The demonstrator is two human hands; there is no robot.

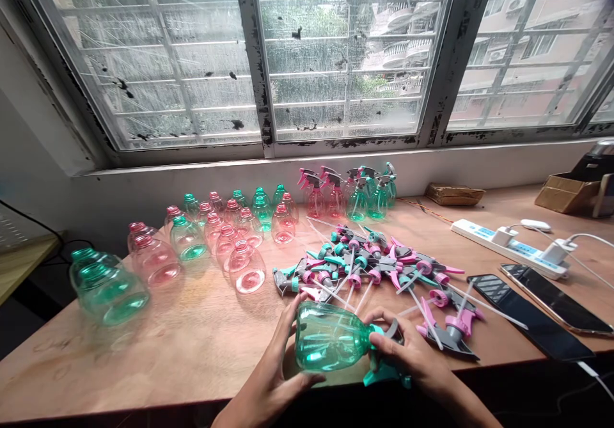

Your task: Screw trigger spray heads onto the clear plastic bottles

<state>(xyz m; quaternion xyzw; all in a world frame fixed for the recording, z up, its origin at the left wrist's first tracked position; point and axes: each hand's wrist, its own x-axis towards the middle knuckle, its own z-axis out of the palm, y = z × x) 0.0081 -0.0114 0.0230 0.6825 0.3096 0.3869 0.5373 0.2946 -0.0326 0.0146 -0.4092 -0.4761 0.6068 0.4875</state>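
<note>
A clear green spray bottle (330,338) lies sideways between my hands at the table's front edge, its base to the left. My left hand (274,367) is curved around the base end, fingers behind it and thumb low in front. At the neck, my right hand (407,348) has thumb and fingers closed on the turquoise collar of the spray head. The turquoise trigger (381,375) hangs below that hand. Just beyond lies a heap of loose pink, turquoise and grey spray heads (355,258) with thin white tubes.
Several uncapped pink bottles (246,268) and green bottles (112,293) stand at the left. Spray bottles with heads fitted (357,201) stand by the wall. On the right are two phones (527,316), a power strip (508,245) with cables, and a brown packet (453,194).
</note>
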